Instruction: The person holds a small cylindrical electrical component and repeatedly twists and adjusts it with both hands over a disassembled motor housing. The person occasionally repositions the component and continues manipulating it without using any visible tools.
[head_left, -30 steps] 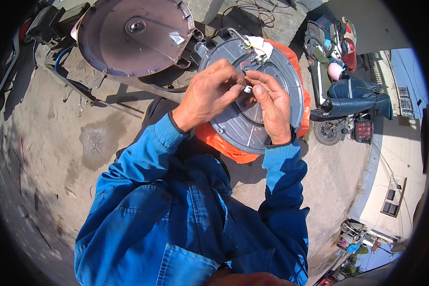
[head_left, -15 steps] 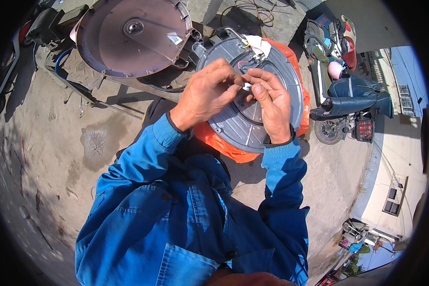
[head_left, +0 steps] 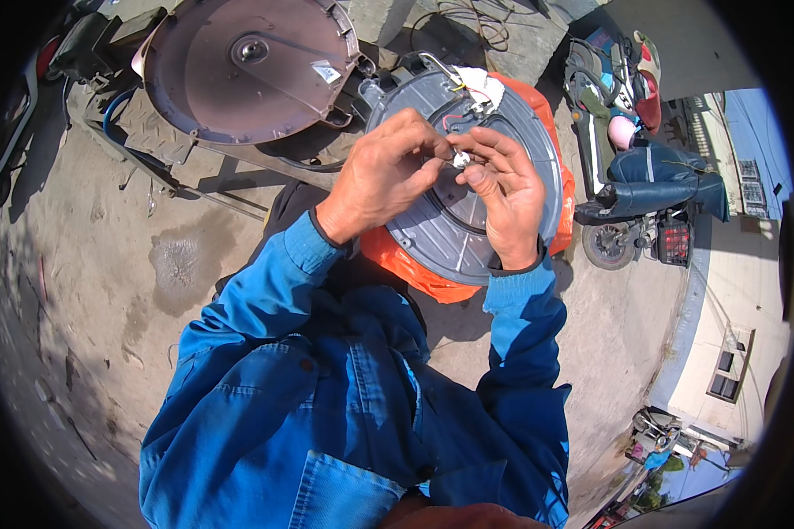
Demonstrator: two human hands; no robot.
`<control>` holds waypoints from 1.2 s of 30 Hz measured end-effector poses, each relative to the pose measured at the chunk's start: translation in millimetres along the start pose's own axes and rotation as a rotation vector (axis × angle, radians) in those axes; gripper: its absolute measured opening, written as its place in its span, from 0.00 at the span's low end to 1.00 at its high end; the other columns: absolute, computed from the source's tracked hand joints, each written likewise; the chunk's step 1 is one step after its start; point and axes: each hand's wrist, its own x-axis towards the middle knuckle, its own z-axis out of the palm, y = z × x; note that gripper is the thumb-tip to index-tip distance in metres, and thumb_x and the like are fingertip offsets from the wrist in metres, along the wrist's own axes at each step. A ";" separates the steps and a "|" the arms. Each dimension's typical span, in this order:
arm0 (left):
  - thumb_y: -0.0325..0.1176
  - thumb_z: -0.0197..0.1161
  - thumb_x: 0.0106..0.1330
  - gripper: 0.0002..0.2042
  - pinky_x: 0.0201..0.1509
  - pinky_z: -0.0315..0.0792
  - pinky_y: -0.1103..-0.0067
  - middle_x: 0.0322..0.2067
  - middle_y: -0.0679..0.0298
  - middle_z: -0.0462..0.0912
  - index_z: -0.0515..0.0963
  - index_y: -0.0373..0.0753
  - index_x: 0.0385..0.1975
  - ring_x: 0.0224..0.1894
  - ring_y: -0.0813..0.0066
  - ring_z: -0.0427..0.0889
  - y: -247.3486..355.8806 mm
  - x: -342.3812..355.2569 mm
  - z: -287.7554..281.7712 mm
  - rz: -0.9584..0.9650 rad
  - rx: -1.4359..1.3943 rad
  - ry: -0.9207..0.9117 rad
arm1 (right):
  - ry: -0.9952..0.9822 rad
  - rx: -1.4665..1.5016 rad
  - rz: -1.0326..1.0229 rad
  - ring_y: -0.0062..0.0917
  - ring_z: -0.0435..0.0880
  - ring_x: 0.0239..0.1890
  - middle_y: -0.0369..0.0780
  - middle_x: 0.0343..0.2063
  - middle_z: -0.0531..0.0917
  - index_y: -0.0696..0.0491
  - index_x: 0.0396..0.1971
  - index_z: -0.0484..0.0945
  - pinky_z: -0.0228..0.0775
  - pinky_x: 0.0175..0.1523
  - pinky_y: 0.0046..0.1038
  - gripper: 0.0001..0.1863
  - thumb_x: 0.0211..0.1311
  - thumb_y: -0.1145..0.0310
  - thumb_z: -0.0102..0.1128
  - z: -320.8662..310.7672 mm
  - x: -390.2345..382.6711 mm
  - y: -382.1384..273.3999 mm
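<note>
Head view: small white part (head_left: 461, 161) pinched above a ribbed grey disc (head_left: 454, 254).
The right hand (head_left: 511, 198) grasps the part between thumb and fingertips; the left hand (head_left: 384, 175) curls close beside it, its exact grip hidden. The round disc bears a thin red wire (head_left: 451, 117) and crumpled white sheet (head_left: 483, 86), with wrinkled orange plastic (head_left: 434, 287) beneath. Nearby sits a dished brown cover (head_left: 212, 84), above rough concrete (head_left: 93, 282).
</note>
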 end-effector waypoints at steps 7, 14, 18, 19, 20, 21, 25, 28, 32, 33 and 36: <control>0.20 0.71 0.68 0.08 0.47 0.82 0.74 0.43 0.62 0.84 0.86 0.36 0.44 0.43 0.69 0.87 0.8 -0.5 -1.6 -0.042 -0.014 -0.016 | 0.010 -0.060 -0.137 0.34 0.88 0.65 0.50 0.60 0.89 0.62 0.69 0.77 0.82 0.68 0.34 0.29 0.72 0.74 0.78 3.3 -2.5 6.4; 0.20 0.72 0.67 0.08 0.48 0.82 0.73 0.45 0.62 0.85 0.87 0.37 0.44 0.46 0.69 0.87 1.6 -1.1 -2.2 -0.056 -0.024 -0.021 | 0.013 -0.141 -0.181 0.34 0.89 0.65 0.50 0.61 0.90 0.60 0.69 0.77 0.82 0.69 0.35 0.31 0.70 0.72 0.80 1.9 -4.1 9.3; 0.18 0.72 0.66 0.09 0.44 0.83 0.76 0.42 0.64 0.83 0.84 0.36 0.43 0.41 0.71 0.87 0.5 1.0 0.1 0.012 0.005 0.005 | 0.026 -0.168 -0.191 0.34 0.90 0.64 0.49 0.61 0.90 0.60 0.68 0.78 0.83 0.68 0.34 0.30 0.69 0.72 0.80 1.3 -4.3 12.0; 0.18 0.72 0.66 0.09 0.45 0.83 0.76 0.43 0.63 0.83 0.84 0.36 0.43 0.41 0.71 0.87 0.6 1.0 -0.1 0.009 0.008 0.002 | 0.023 -0.184 -0.206 0.33 0.90 0.64 0.49 0.60 0.90 0.60 0.68 0.78 0.83 0.68 0.34 0.30 0.69 0.72 0.80 1.0 -4.2 12.6; 0.18 0.72 0.66 0.09 0.45 0.83 0.76 0.43 0.63 0.83 0.84 0.36 0.43 0.41 0.71 0.87 0.9 0.9 -0.3 0.004 0.012 0.003 | 0.023 -0.192 -0.209 0.33 0.90 0.64 0.48 0.60 0.91 0.60 0.68 0.78 0.83 0.68 0.34 0.30 0.69 0.72 0.80 0.7 -4.0 13.1; 0.18 0.72 0.67 0.09 0.45 0.83 0.76 0.43 0.63 0.83 0.84 0.36 0.43 0.41 0.71 0.87 1.1 0.8 -0.6 0.008 0.013 -0.001 | 0.026 -0.187 -0.206 0.33 0.90 0.63 0.48 0.60 0.91 0.60 0.67 0.79 0.83 0.68 0.34 0.29 0.69 0.72 0.80 0.4 -3.9 13.5; 0.19 0.73 0.67 0.08 0.45 0.84 0.75 0.42 0.63 0.83 0.84 0.37 0.43 0.41 0.70 0.88 1.6 0.8 -1.6 0.012 0.008 -0.008 | 0.036 -0.169 -0.156 0.32 0.90 0.62 0.50 0.59 0.91 0.61 0.68 0.78 0.83 0.66 0.32 0.29 0.72 0.69 0.79 0.0 -3.1 12.8; 0.20 0.73 0.68 0.08 0.44 0.84 0.75 0.42 0.63 0.83 0.84 0.37 0.43 0.41 0.70 0.88 1.0 1.2 -1.3 0.012 -0.004 -0.009 | 0.038 -0.131 -0.083 0.32 0.89 0.61 0.51 0.58 0.90 0.62 0.68 0.77 0.83 0.64 0.31 0.29 0.74 0.67 0.78 -1.1 -2.7 8.4; 0.21 0.72 0.69 0.06 0.44 0.84 0.75 0.42 0.63 0.83 0.84 0.37 0.42 0.41 0.69 0.88 1.5 0.4 -1.7 -0.001 0.015 -0.014 | 0.056 -0.090 -0.019 0.27 0.91 0.55 0.48 0.55 0.93 0.61 0.66 0.79 0.84 0.60 0.28 0.28 0.77 0.61 0.76 0.6 -1.9 4.1; 0.21 0.72 0.70 0.06 0.44 0.84 0.75 0.42 0.63 0.83 0.84 0.37 0.42 0.41 0.69 0.88 1.5 0.4 -1.7 -0.003 0.012 -0.018 | 0.060 -0.079 0.006 0.26 0.91 0.54 0.48 0.54 0.93 0.62 0.66 0.79 0.84 0.60 0.27 0.28 0.77 0.60 0.76 0.5 -1.7 3.2; 0.23 0.72 0.70 0.05 0.46 0.83 0.74 0.42 0.62 0.83 0.84 0.37 0.42 0.42 0.68 0.88 1.7 0.1 -1.6 -0.026 0.012 -0.029 | 0.058 -0.145 0.036 0.24 0.91 0.49 0.48 0.53 0.93 0.63 0.66 0.79 0.84 0.55 0.24 0.28 0.80 0.57 0.73 -0.7 -0.9 1.4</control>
